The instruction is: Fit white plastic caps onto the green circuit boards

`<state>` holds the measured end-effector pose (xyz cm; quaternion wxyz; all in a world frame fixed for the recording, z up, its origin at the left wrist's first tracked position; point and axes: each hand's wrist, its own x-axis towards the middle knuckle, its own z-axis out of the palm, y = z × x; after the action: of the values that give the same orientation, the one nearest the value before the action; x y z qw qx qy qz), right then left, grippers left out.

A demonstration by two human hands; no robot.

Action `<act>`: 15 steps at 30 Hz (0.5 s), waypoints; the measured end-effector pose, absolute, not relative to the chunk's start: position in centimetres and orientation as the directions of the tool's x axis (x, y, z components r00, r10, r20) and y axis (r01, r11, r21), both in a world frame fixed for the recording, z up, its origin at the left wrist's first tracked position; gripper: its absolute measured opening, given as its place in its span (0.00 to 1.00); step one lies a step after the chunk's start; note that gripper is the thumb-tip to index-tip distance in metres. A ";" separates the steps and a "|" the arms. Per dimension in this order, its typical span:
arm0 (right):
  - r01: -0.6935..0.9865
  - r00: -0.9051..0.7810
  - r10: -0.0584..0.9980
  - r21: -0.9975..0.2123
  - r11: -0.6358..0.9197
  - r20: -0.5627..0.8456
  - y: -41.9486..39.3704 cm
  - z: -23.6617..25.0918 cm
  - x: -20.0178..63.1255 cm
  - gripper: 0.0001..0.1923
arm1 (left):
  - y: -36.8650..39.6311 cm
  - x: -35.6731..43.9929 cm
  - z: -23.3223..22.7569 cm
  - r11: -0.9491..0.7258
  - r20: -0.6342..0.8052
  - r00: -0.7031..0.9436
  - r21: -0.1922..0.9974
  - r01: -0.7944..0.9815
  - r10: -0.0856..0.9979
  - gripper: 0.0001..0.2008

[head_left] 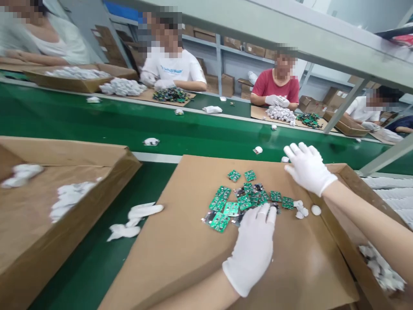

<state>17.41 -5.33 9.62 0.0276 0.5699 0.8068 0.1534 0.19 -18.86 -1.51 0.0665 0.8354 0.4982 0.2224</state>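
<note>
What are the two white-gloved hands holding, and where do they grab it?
Nothing clearly. The left hand lies fingers-down on the pile of green circuit boards; the right hand rests flat on the cardboard sheet.

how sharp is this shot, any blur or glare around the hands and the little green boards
Head view: the pile of small green circuit boards is fairly sharp; the white-gloved left hand and white-gloved right hand are slightly soft; the white pieces in the brown cardboard box at left smear; lighting is even, with soft sheen on the green conveyor belt.
</note>
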 end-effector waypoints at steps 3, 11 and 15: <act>0.864 -0.376 0.927 0.357 0.354 -0.008 -10.7 9.9 19.5 0.26 | -18.6 0.2 -2.1 -0.460 0.265 0.433 0.045 0.887 0.861 0.30; 0.924 0.173 0.893 0.382 -0.001 -0.416 -17.4 9.8 33.7 0.17 | -17.8 -0.9 -3.7 -0.520 0.202 0.543 -0.159 0.839 0.815 0.31; 0.960 0.167 0.834 0.281 -0.015 -0.527 -19.4 9.2 37.4 0.16 | -17.3 -0.8 -4.5 -0.527 0.272 0.529 -0.085 0.846 0.804 0.33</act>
<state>37.42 -19.43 9.17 0.2956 0.7043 0.6366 -0.1066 -0.78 -17.26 -4.48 -0.1037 0.8680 0.4751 0.1001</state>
